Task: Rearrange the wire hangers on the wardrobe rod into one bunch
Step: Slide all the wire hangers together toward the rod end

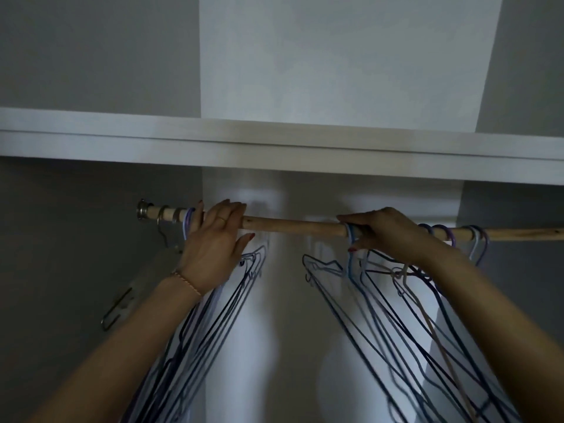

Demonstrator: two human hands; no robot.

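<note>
1. Hangers of thin wire hang from the wooden rod [293, 225] in two groups, with a bare stretch of rod between them.
2. The left group of hangers [213, 306] sits near the rod's left end; its hooks are mostly hidden behind the left hand [213, 239], with pale purple hooks showing just left of the fingers.
3. The right group of hangers [396, 300] is looser, its frames fanned out and crossing; a blue hook [351, 236] sits at its left edge, purple hooks [442, 233] further right, and one cream hanger [427, 315] hangs among the dark ones.
4. The left hand lies over the rod with its fingers draped across the top and thumb spread underneath, pressing against the hooks rather than pinching any; a ring and a beaded bracelet [186, 280] show.
5. The right hand [384, 230] is curled over the rod and hooks, fingers together, thumb tip beside the blue hook.
6. A metal bracket [143, 210] holds the rod's left end to the grey side wall.
7. A white shelf [274, 148] runs across above the rod.
</note>
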